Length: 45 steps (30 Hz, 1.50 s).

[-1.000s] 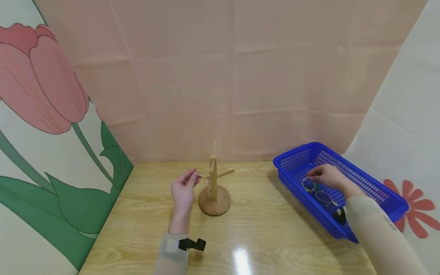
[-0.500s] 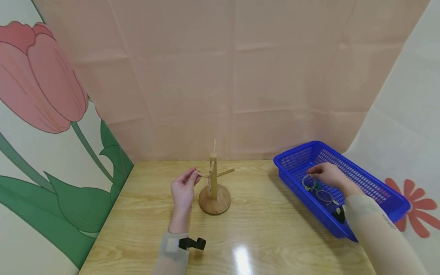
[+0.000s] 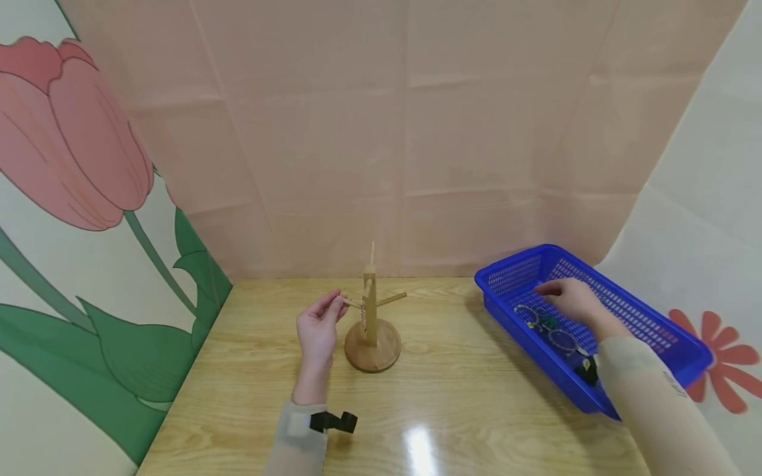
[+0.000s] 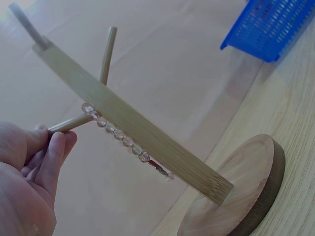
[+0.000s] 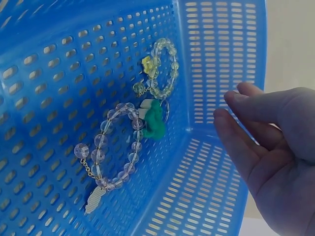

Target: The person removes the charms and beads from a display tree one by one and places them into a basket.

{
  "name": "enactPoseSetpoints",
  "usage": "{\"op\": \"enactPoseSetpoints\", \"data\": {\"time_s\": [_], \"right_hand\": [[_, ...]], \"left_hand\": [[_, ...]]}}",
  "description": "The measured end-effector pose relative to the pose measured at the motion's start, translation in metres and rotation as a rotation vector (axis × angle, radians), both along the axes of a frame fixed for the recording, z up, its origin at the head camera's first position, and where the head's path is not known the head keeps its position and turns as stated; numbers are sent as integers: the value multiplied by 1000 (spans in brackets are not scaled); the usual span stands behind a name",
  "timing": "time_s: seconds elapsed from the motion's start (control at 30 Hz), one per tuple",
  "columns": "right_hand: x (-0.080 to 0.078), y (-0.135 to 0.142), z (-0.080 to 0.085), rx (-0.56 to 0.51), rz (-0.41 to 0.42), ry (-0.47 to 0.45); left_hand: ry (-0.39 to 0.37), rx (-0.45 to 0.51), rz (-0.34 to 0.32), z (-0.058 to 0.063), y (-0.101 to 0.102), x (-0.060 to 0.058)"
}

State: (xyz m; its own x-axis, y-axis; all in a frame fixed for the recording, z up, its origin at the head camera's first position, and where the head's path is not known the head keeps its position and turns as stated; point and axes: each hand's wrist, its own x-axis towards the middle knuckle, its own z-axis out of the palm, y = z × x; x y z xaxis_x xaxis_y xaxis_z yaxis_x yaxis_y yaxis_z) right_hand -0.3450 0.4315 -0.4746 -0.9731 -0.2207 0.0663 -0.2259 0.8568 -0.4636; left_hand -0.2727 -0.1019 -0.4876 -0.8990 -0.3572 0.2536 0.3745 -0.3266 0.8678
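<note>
My left hand (image 3: 318, 330) pinches the end of a short peg (image 4: 74, 123) on a wooden rack (image 4: 133, 128) with a round base. A pinkish clear bead bracelet (image 4: 118, 132) hangs on that peg against the post. Over the blue basket (image 3: 524, 360), my right hand (image 3: 574, 301) has its thumb and fingers apart with nothing between them. Below it lie a pale yellowish bead bracelet (image 5: 173, 73) with a yellow charm, a green charm (image 5: 155, 120) with a metal ring, and a pink-lilac bead bracelet (image 5: 98, 155) with a silvery wing-like charm.
Nearer the person in the basket is a black item (image 3: 586, 370), partly behind the right sleeve. The wooden table (image 3: 452, 396) ends at a pinkish cloth backdrop (image 3: 405, 132). Other pegs stick out from the rack's post.
My right hand has let go of the yellowish bracelet, which was raised at the fingertips and now lies lower in the basket. The left hand has kept its hold on the peg.
</note>
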Motion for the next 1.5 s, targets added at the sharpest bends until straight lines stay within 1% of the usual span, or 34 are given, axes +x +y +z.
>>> {"op": "enactPoseSetpoints", "data": {"time_s": [0.23,0.37,0.53,0.7,0.83,1.0,1.1,1.23,1.3,1.37,1.5], "right_hand": [[6,0,6,3,4,0],[10,0,12,-11,12,2],[11,-2,26,-34,18,21],[17,-9,46,-71,5,49],[21,-21,60,-117,-3,81],[26,-46,74,-139,-13,102],[29,-62,80,-162,-8,109],[34,-82,85,-212,6,102],[36,-92,86,-234,8,97],[37,-102,86,-253,3,97],[40,-122,86,-309,-6,118]], "left_hand": [[1,-12,-3,2,1,1],[-3,-17,-8,4,1,1],[-4,-24,-7,6,0,0],[-6,-38,-7,6,0,1],[-18,-45,11,5,-1,3],[-28,-47,32,5,-4,5],[-39,-104,56,8,-5,7],[-43,-247,130,15,-6,10],[-26,-296,167,22,-6,15],[2,-336,199,34,-5,23],[90,-379,214,58,0,41]]}}
